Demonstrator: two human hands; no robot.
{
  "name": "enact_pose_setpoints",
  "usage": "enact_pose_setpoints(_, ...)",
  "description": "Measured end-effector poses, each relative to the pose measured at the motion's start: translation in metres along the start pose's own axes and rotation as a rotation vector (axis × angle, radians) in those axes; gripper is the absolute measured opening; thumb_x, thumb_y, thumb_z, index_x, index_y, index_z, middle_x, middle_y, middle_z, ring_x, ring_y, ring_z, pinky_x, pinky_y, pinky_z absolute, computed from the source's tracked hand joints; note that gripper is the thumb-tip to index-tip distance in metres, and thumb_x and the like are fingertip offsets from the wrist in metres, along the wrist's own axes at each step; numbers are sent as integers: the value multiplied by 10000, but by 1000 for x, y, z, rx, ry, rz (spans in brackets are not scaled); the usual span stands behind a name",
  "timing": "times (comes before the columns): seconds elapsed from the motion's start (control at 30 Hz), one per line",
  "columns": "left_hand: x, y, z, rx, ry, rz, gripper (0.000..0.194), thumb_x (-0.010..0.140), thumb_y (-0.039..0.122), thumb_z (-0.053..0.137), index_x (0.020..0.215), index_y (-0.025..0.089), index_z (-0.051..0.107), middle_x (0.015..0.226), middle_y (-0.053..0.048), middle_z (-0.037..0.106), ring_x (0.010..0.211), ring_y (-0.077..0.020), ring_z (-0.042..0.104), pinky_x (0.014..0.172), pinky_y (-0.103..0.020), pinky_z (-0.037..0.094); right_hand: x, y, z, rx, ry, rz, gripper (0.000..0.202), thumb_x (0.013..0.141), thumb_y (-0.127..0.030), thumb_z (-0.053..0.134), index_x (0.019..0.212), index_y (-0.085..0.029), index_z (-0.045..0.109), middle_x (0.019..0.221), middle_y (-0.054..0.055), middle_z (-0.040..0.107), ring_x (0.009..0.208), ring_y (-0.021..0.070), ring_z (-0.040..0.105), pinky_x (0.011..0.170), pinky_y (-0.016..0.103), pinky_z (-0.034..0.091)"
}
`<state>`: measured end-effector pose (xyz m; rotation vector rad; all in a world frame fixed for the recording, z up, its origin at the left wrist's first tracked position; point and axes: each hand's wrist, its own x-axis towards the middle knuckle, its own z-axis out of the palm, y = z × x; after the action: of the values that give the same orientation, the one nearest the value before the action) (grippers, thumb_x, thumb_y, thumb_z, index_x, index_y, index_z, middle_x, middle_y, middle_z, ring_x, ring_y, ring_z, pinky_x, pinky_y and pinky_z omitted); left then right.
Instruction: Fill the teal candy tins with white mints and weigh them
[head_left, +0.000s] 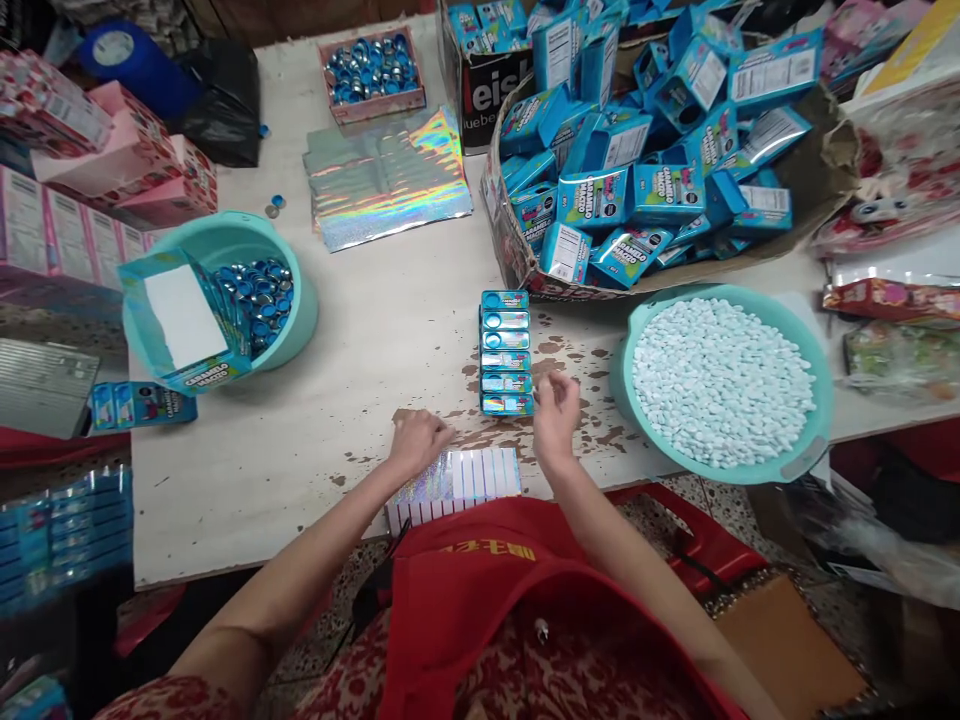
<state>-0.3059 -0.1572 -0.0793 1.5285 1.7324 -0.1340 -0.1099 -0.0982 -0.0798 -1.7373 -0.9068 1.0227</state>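
Several small blue candy boxes [505, 339] stand in a row in front of me, their narrow ends up. Round caps show on some upper ones, and shiny strips lie across the lower ones. My right hand [556, 412] is beside the right end of the nearest boxes, fingers curled in toward the thumb. My left hand [417, 442] is closed, left of the row and just above a sheet of silvery stickers [486, 473] at the table's front edge. Whatever either hand pinches is too small or hidden to make out.
A tub of pale candies [814, 440] stands right, below a carton [504, 225] heaped with blue boxes. At left, another tub [300, 300] holds caps and flat box pieces. Holographic sheets [390, 185] and a small box of caps [375, 108] lie farther back.
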Motion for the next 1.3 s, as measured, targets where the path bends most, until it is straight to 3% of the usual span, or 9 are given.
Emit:
enact_pose_setpoints(0.1, -23, -17, 7, 193, -158, 34, 315, 756, 432, 580, 903, 161, 645, 1069, -133, 580, 1079, -325, 477, 850, -416, 384, -44, 31, -26, -106, -110, 39, 286, 790, -441, 536, 904, -179, 539, 871, 50, 601, 810, 176, 574, 770, 343, 477)
enact_pose_setpoints(0.23, -35, -26, 6, 110, -287, -36, 204, 760, 307, 557, 912, 179, 603, 915, -69, 626, 875, -233, 564, 701, -294, 381, -70, 52, -42, -243, -307, -68, 236, 803, -408, 545, 858, -179, 568, 862, 57, 577, 774, 188, 572, 734, 361, 491)
enact_pose_setpoints(0.43, -34, -39, -1, -76, -233, -18, 197, 806, 277, 470, 719, 166, 607, 704, -25, 602, 699, -165, 536, 568, -247, 296, -79, 31, -8, -605, -822, -652, 200, 872, -231, 512, 1031, -211, 632, 983, 90, 603, 953, 230, 528, 833, 374, 452)
enact_pose_setpoints(0.57, -31, -41, 6, -95, -161, -50, 218, 799, 277, 459, 738, 158, 631, 700, -31, 605, 713, -170, 532, 563, -245, 300, -95, 25, 10, -904, -1065, -804, 287, 845, -203, 572, 1130, -223, 600, 1035, 102, 610, 949, 243, 535, 766, 361, 457)
enact_pose_setpoints(0.77, -30, -41, 12, -137, -123, -74, 229, 803, 276, 453, 736, 156, 636, 682, -27, 603, 677, -166, 525, 564, -252, 300, -94, 31, 11, -962, -1028, -863, 158, 842, -195, 582, 993, -208, 627, 1157, 104, 585, 1019, 254, 502, 785, 361, 424)
enact_pose_setpoints(0.87, -28, -40, 12, -129, -116, -71, 218, 802, 274, 463, 733, 157, 632, 707, -33, 609, 691, -168, 521, 580, -252, 298, -88, 34, 19, -1000, -1023, -879, 129, 888, -200, 507, 916, -208, 633, 982, 100, 634, 922, 248, 513, 766, 367, 397)
enact_pose_setpoints(0.93, -27, -40, 11, -122, -115, -65, 220, 808, 274, 461, 731, 157, 630, 714, -35, 609, 692, -167, 517, 586, -251, 297, -84, 36, 23, -999, -1028, -874, 133, 888, -198, 511, 947, -208, 630, 894, 89, 636, 875, 241, 516, 759, 359, 392)
enact_pose_setpoints(1.07, -26, -39, 10, -115, -114, -56, 215, 807, 258, 462, 722, 158, 633, 707, -33, 609, 689, -163, 522, 595, -247, 304, -82, 40, 21, -944, -943, -850, 347, 821, -273, 635, 1156, -212, 568, 1074, 113, 607, 953, 254, 518, 786, 359, 410)
enact_pose_setpoints(1.3, -24, -41, 14, -152, -111, -72, 192, 792, 235, 475, 731, 152, 637, 692, -26, 610, 677, -155, 525, 577, -243, 300, -88, 50, 7, -955, -1055, -952, 295, 866, -226, 569, 1160, -192, 581, 1156, 114, 613, 1020, 251, 531, 813, 377, 424)
